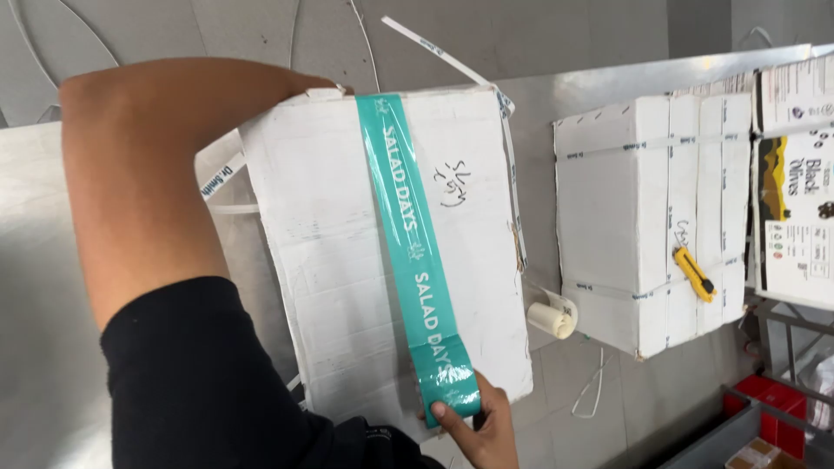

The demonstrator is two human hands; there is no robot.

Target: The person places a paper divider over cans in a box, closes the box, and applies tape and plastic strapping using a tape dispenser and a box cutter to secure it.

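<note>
A white cardboard box (339,260) lies on a metal table (35,304), sealed down its middle by a strip of teal printed tape (408,234). My left hand (314,85) reaches over the box's far edge at the tape's upper end, and its fingers are hidden behind the box. At the near edge my right hand (478,430) presses its thumb on the tape's lower end and grips it against the box. Loose white strapping bands (221,174) hang at the box's left side.
A small roll of clear tape (553,317) sits between this box and a second strapped white box (625,200), which carries a yellow utility knife (695,274). A printed carton (795,174) stands at the far right. A red crate (773,404) is below the table edge.
</note>
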